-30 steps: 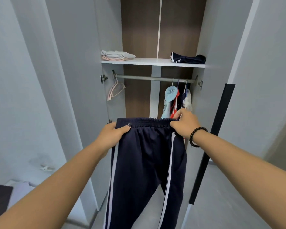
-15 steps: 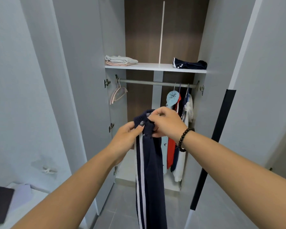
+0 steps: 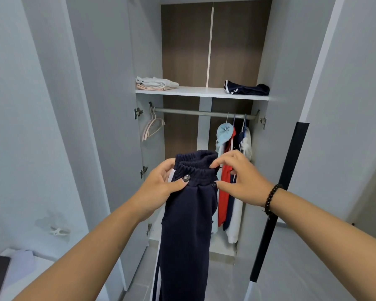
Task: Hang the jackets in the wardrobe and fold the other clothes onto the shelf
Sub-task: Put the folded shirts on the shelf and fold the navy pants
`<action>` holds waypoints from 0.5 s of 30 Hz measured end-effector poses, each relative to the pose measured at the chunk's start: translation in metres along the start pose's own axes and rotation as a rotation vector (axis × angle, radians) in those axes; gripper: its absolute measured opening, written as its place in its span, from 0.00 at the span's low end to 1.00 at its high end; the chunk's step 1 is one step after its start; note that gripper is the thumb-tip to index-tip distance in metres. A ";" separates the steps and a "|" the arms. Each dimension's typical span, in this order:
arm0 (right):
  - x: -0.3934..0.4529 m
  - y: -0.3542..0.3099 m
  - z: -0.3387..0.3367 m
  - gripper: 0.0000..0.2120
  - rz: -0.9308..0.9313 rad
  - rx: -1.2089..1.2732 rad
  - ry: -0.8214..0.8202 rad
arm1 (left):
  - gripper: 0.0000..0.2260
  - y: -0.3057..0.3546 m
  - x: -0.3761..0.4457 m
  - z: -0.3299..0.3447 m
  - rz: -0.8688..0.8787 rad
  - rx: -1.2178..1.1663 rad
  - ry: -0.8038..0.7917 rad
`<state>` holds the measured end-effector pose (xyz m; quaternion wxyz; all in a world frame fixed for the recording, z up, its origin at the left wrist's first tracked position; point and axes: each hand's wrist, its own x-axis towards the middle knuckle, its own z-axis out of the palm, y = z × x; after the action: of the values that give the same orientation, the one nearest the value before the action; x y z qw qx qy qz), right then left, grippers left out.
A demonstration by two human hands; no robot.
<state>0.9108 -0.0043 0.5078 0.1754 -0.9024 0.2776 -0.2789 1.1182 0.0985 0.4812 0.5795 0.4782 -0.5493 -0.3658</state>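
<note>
Navy track trousers (image 3: 186, 224) with white side stripes hang folded lengthwise in front of the open wardrobe. My left hand (image 3: 161, 183) grips the doubled elastic waistband from the left, thumb on the front. My right hand (image 3: 239, 177) pinches the waistband's right edge with thumb and fingertips. Behind them, several jackets (image 3: 232, 170) in light blue, red, navy and white hang at the right end of the rail (image 3: 204, 112). The white shelf (image 3: 204, 93) above holds a folded pale pile (image 3: 155, 83) at left and a folded navy garment (image 3: 245, 89) at right.
Empty pink hangers (image 3: 153, 127) hang at the rail's left end. Both wardrobe doors stand open, the right one (image 3: 345, 105) with a black edge strip. A low surface with a pale cloth (image 3: 22, 263) lies at bottom left. Grey tiled floor lies below.
The trousers were held spread by the waistband; my hands brought the two sides together, folding them lengthwise. My right hand has now shifted to the waistband's right edge.
</note>
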 end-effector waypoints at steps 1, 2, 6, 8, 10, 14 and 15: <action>0.001 0.004 0.000 0.14 0.004 -0.027 -0.021 | 0.15 0.000 0.000 -0.002 0.001 0.010 -0.025; 0.002 0.006 0.000 0.13 0.008 -0.053 -0.043 | 0.16 0.000 0.001 -0.004 0.005 0.017 -0.047; 0.009 0.005 -0.005 0.11 -0.053 -0.037 -0.080 | 0.14 -0.001 0.004 -0.011 0.019 0.045 -0.065; 0.014 0.004 -0.007 0.08 -0.112 -0.013 -0.064 | 0.12 0.000 0.005 -0.015 0.018 0.078 -0.043; 0.019 0.002 -0.006 0.07 -0.167 -0.032 -0.035 | 0.10 0.000 0.007 -0.021 0.004 0.101 -0.011; 0.030 -0.010 -0.002 0.06 -0.248 -0.014 -0.010 | 0.09 -0.003 0.005 -0.034 -0.037 0.175 0.062; 0.033 -0.014 -0.001 0.05 -0.244 0.009 -0.023 | 0.09 -0.004 0.004 -0.038 -0.045 0.190 0.073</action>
<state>0.9388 -0.0133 0.5292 0.1473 -0.9319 0.1622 -0.2891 1.1562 0.0995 0.4812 0.5427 0.5562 -0.5493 -0.3072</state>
